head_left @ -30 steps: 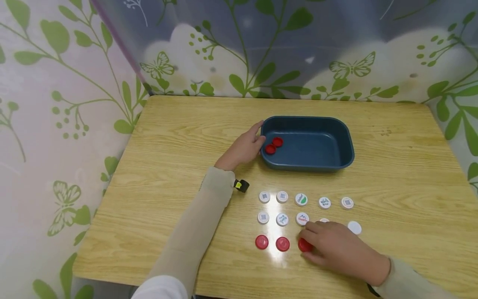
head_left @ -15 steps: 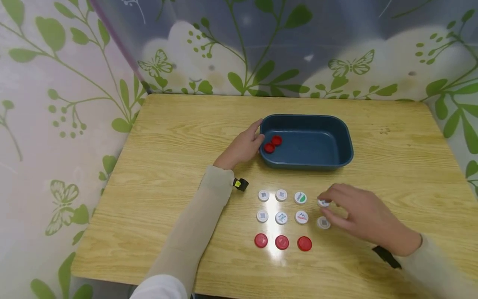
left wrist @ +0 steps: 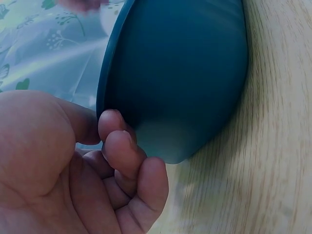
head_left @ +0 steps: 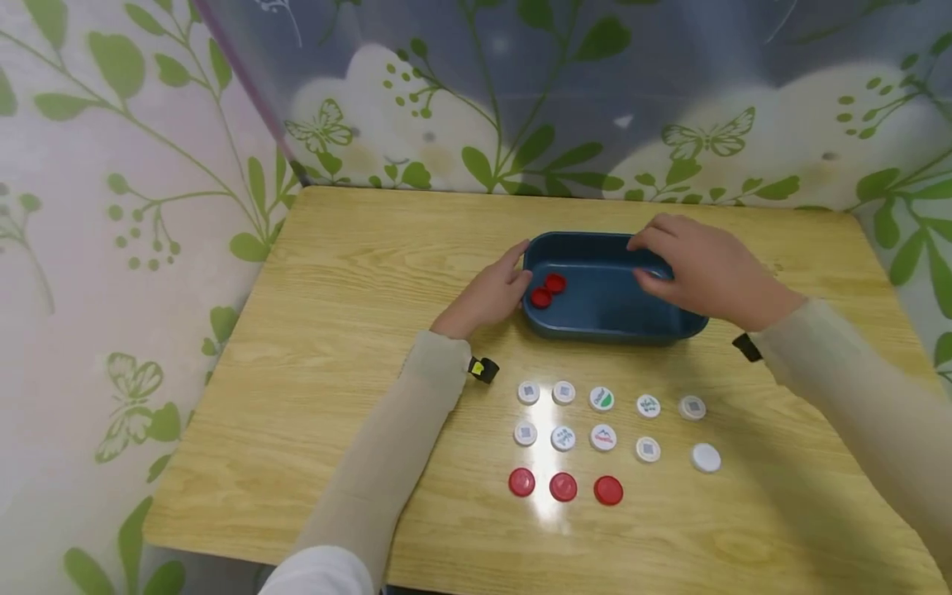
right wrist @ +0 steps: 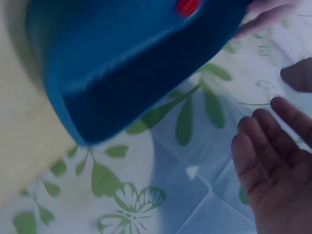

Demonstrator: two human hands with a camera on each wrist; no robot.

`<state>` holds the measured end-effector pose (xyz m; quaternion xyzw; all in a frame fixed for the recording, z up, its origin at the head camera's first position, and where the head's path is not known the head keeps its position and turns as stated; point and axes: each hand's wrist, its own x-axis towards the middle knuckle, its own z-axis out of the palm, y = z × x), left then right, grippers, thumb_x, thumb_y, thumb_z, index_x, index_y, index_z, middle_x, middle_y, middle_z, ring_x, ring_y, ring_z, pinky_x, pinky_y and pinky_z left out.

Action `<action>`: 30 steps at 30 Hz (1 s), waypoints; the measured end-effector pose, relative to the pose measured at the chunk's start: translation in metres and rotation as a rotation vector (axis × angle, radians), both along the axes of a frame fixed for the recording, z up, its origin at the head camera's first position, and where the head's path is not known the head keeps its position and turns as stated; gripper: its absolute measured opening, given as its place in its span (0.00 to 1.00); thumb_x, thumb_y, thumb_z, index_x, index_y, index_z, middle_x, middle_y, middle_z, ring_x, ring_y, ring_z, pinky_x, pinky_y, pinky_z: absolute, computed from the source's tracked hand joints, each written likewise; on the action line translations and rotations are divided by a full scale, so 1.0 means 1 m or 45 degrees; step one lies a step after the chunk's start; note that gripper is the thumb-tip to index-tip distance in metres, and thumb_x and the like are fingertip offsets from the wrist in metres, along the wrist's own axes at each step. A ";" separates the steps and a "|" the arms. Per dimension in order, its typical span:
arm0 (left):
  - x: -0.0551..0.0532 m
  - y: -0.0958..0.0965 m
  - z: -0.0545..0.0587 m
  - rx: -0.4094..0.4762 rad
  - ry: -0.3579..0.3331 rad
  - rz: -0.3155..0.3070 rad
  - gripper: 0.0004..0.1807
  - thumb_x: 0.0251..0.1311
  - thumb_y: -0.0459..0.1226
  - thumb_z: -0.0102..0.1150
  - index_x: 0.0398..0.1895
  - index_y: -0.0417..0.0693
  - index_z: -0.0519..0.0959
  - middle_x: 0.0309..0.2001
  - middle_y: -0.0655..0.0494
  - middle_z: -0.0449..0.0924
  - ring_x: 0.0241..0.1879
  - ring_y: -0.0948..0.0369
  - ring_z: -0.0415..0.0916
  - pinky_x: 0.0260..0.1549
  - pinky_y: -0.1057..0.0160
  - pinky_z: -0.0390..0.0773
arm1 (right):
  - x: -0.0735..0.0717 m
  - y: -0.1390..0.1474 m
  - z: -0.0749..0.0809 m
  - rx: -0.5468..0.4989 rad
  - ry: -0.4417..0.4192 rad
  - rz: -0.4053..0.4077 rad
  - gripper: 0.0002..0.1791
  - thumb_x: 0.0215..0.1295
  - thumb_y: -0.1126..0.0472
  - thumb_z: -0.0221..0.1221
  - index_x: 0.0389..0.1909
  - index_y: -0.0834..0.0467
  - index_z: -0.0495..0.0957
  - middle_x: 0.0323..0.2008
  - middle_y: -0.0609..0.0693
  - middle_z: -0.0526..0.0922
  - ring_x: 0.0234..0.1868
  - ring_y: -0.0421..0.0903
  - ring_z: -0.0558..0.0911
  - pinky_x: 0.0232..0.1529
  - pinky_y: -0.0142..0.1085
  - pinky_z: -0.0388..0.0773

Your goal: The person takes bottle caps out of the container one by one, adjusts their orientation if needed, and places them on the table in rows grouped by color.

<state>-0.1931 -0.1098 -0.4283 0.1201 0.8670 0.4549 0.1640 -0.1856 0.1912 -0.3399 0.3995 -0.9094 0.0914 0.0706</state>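
Observation:
A dark blue rectangular basin (head_left: 617, 335) stands toward the back of the wooden table, with two red bottle caps (head_left: 547, 291) inside at its left end. My left hand (head_left: 487, 296) holds the basin's left end, the thumb at the rim and the other fingers bent against the outer wall in the left wrist view. Over the basin's right half hovers my right hand (head_left: 702, 268), fingers loosely bent and apart from the thumb. In the right wrist view that hand (right wrist: 280, 161) has nothing in it. Part of the basin's right side is hidden beneath it.
In front of the basin lie two rows of white bottle caps (head_left: 602, 399), several with printed tops. A row of three red caps (head_left: 563, 487) is nearer the front edge. Leaf-patterned covering (head_left: 491, 99) rises behind and left of the table (head_left: 357, 273).
My right hand has moved from a red cap in the front row, past the white caps, up over the basin. The left hand has stayed at the basin's left end.

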 end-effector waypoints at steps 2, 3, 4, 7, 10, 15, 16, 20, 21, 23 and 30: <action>0.000 0.001 -0.002 0.001 0.009 -0.002 0.33 0.83 0.42 0.40 0.85 0.54 0.47 0.25 0.53 0.74 0.23 0.58 0.69 0.27 0.62 0.70 | -0.020 -0.008 -0.002 0.097 0.011 0.056 0.15 0.65 0.60 0.69 0.50 0.61 0.82 0.43 0.55 0.80 0.36 0.50 0.79 0.37 0.48 0.79; 0.000 0.002 -0.002 0.000 0.011 -0.003 0.33 0.83 0.42 0.40 0.85 0.54 0.47 0.25 0.53 0.74 0.23 0.59 0.69 0.27 0.62 0.70 | -0.029 -0.012 -0.005 0.154 0.029 0.099 0.14 0.64 0.61 0.69 0.48 0.61 0.82 0.41 0.55 0.80 0.36 0.51 0.79 0.38 0.49 0.79; 0.000 0.003 -0.003 -0.001 0.010 -0.001 0.33 0.83 0.42 0.40 0.85 0.54 0.47 0.25 0.53 0.74 0.23 0.58 0.69 0.27 0.62 0.70 | -0.038 -0.017 -0.009 0.219 0.041 0.138 0.13 0.64 0.62 0.70 0.46 0.61 0.81 0.40 0.55 0.79 0.36 0.52 0.78 0.39 0.49 0.79; 0.001 0.004 -0.005 -0.010 -0.002 0.004 0.32 0.83 0.42 0.40 0.85 0.54 0.47 0.25 0.53 0.74 0.23 0.58 0.69 0.28 0.61 0.71 | -0.057 -0.035 -0.023 0.432 0.077 0.253 0.11 0.62 0.63 0.70 0.42 0.62 0.80 0.38 0.56 0.79 0.37 0.55 0.78 0.42 0.51 0.78; 0.002 0.005 -0.006 -0.021 -0.021 0.006 0.32 0.83 0.43 0.39 0.85 0.55 0.47 0.27 0.53 0.74 0.24 0.58 0.69 0.29 0.61 0.70 | -0.068 -0.055 -0.039 0.628 0.061 0.334 0.14 0.61 0.62 0.72 0.44 0.61 0.80 0.39 0.56 0.79 0.38 0.56 0.78 0.42 0.51 0.79; 0.004 0.006 -0.009 -0.023 -0.029 -0.003 0.32 0.84 0.44 0.38 0.85 0.57 0.46 0.27 0.53 0.74 0.24 0.59 0.70 0.28 0.61 0.70 | -0.071 -0.083 -0.062 0.742 -0.069 0.386 0.22 0.59 0.58 0.75 0.52 0.58 0.80 0.42 0.55 0.81 0.40 0.55 0.81 0.43 0.51 0.82; 0.004 0.007 -0.009 -0.022 -0.028 -0.004 0.32 0.84 0.44 0.38 0.85 0.57 0.46 0.27 0.53 0.74 0.24 0.59 0.70 0.28 0.61 0.70 | -0.070 -0.087 -0.066 0.745 -0.083 0.393 0.22 0.59 0.58 0.75 0.52 0.58 0.80 0.42 0.55 0.81 0.39 0.55 0.82 0.42 0.51 0.82; 0.006 0.007 -0.012 -0.025 -0.024 -0.003 0.32 0.84 0.45 0.38 0.85 0.57 0.46 0.27 0.53 0.75 0.24 0.59 0.70 0.28 0.62 0.71 | -0.067 -0.099 -0.073 0.742 -0.079 0.428 0.16 0.60 0.63 0.73 0.47 0.58 0.81 0.38 0.56 0.82 0.34 0.54 0.83 0.38 0.49 0.83; 0.006 0.007 -0.012 -0.029 -0.024 -0.001 0.32 0.84 0.45 0.37 0.85 0.58 0.46 0.28 0.53 0.75 0.24 0.59 0.70 0.28 0.62 0.70 | -0.067 -0.101 -0.073 0.742 -0.075 0.429 0.13 0.62 0.64 0.71 0.46 0.58 0.82 0.37 0.56 0.82 0.33 0.54 0.84 0.38 0.49 0.83; 0.007 0.006 -0.011 -0.034 -0.022 -0.003 0.32 0.84 0.45 0.37 0.85 0.58 0.46 0.28 0.53 0.75 0.25 0.58 0.70 0.29 0.61 0.71 | -0.066 -0.105 -0.074 0.722 -0.064 0.429 0.08 0.64 0.67 0.69 0.43 0.59 0.84 0.36 0.56 0.83 0.33 0.54 0.84 0.39 0.49 0.83; 0.003 -0.001 -0.007 -0.015 0.017 0.005 0.32 0.84 0.46 0.37 0.85 0.58 0.45 0.30 0.51 0.76 0.27 0.57 0.72 0.32 0.59 0.72 | -0.071 -0.113 -0.080 0.647 -0.092 0.321 0.06 0.69 0.70 0.64 0.42 0.58 0.86 0.37 0.53 0.86 0.37 0.52 0.86 0.45 0.47 0.84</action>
